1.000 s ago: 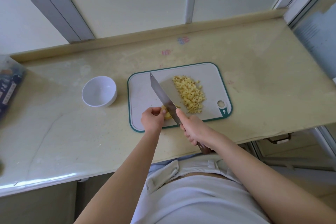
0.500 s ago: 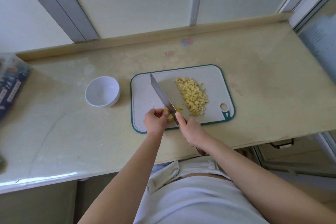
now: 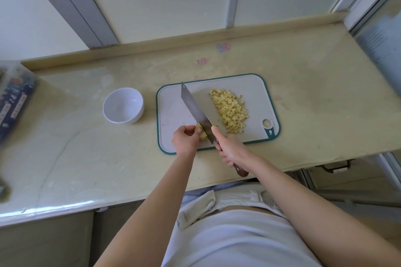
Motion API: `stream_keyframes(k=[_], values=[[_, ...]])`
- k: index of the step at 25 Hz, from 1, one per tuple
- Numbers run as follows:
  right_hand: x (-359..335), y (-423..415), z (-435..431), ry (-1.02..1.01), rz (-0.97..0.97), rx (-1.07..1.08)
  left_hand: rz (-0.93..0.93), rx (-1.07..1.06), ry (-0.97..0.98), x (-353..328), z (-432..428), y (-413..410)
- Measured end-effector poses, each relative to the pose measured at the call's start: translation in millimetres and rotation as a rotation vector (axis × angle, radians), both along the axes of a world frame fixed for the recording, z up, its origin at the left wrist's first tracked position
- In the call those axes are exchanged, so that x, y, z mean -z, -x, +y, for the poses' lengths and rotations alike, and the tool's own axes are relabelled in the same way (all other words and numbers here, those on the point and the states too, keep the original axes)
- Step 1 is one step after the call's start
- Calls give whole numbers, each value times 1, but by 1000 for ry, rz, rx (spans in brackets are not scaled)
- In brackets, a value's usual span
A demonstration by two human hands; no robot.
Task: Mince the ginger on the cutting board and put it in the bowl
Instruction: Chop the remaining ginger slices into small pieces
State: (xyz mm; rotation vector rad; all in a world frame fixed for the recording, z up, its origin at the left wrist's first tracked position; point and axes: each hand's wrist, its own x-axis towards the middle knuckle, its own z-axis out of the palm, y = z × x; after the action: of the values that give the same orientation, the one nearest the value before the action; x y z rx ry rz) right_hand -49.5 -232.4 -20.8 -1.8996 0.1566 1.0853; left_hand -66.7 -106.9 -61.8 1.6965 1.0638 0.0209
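Ginger chunk (image 3: pixel 200 134) at near-left edge of cutting board (image 3: pixel 173 115), pinched under left hand (image 3: pixel 185 140) curled fingertips. Knife (image 3: pixel 196 111) blade just right of them, touching chunk; right hand (image 3: pixel 231 150) clenched on handle. Minced pile (image 3: pixel 230 110) right of blade. Bowl (image 3: pixel 123 105) left of board, nothing in it yet.

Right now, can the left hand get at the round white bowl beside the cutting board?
Probably yes: only bare beige countertop lies between the left hand and the round white bowl, though it grips the yellow ginger chunk and must let go.
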Motion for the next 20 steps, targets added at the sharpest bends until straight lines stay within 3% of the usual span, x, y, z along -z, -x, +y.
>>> stream_keyframes(k=[20], values=[[-23,24,-6,-14,-21,46,-45,-83,108,4,0,3]])
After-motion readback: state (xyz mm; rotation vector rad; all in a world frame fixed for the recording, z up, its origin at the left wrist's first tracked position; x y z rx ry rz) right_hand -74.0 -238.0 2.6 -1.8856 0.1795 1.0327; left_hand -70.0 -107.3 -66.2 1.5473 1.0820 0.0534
